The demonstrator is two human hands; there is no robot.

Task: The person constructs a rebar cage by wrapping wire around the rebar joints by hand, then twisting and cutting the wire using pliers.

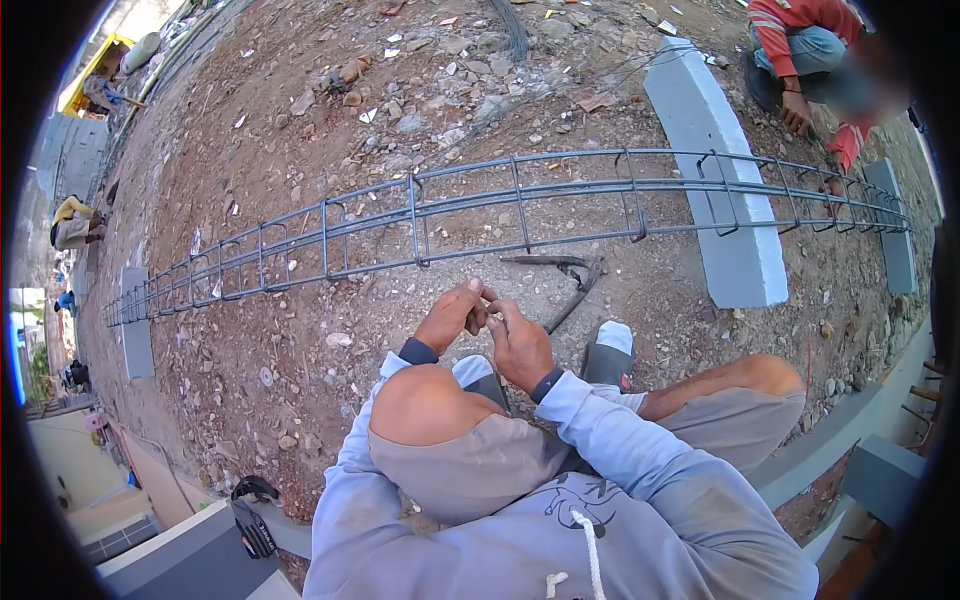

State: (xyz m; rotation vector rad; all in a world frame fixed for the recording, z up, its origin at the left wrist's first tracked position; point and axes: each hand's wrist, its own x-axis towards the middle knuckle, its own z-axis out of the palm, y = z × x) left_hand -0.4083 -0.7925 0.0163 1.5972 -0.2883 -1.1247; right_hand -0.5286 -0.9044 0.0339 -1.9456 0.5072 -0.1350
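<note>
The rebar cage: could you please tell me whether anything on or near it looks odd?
The cage looks bowed, though the lens may cause that. Near it, the pincers lie splayed on the dirt, perhaps merely set down.

Rebar cage [413, 215] runs L to R in front of you, across L block [138, 350], mid-R block [745, 270] & far-R block [898, 262]. Tool [580, 292] on grnd [230, 370] btwn cage & your feet [610, 362]. Your L hand [452, 318] & R hand [522, 345] side by side, L of tool, your side of cage. Co-worker [775, 35] beyond cage, R, near both R-side blocks.
</note>
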